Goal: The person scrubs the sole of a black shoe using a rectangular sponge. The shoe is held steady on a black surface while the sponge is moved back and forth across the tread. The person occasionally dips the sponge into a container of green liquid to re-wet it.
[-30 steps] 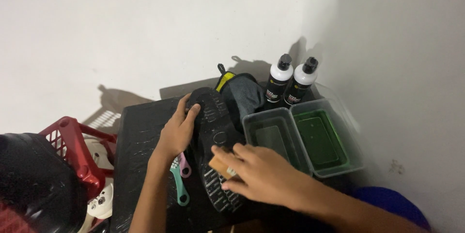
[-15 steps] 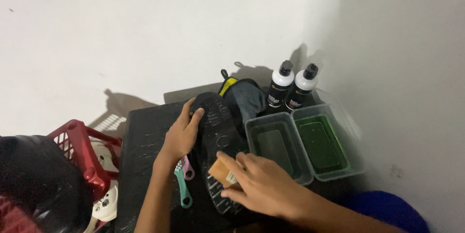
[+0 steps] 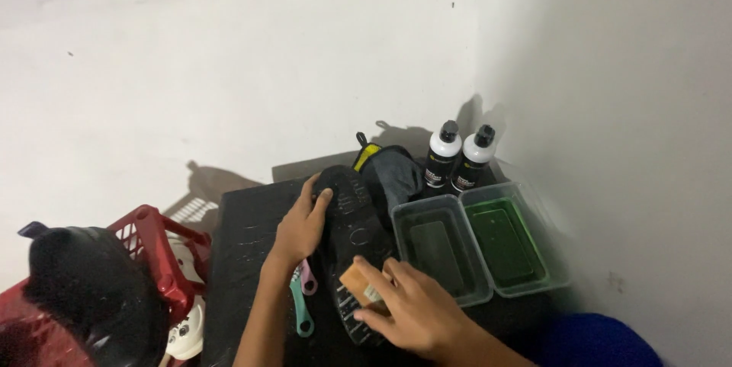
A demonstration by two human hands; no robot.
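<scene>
Since a second ago the right hand (image 3: 415, 310) has drawn back toward the near end of the black shoe (image 3: 354, 241) and now shows a tan wooden brush (image 3: 358, 283) under its fingers, which was not visible then; the left hand (image 3: 301, 226) sits much where it was. Going from the left: a red plastic basket (image 3: 164, 249) stands at the left edge, with a dark rounded bulk in front of it that I cannot identify. Next comes the black desk (image 3: 244, 237), and on it the left hand lies flat and spread against the shoe's far left side, steadying it rather than gripping anything. Just below that hand lie a teal brush handle (image 3: 300, 310) and a pink one (image 3: 307, 282), side by side. The shoe lies sole-up in the middle of the desk, its tread facing the camera, black throughout and showing pale speckles in the grooves. The right hand is closed on the tan brush, pressed to the near part of the sole. By the look of it, scrubbing of the sole is under way; how much is clean I cannot tell. Right of the shoe stand two clear tubs (image 3: 438, 249), one with darker liquid, one with green, and behind them two black bottles (image 3: 457, 160) with white shoulders.
</scene>
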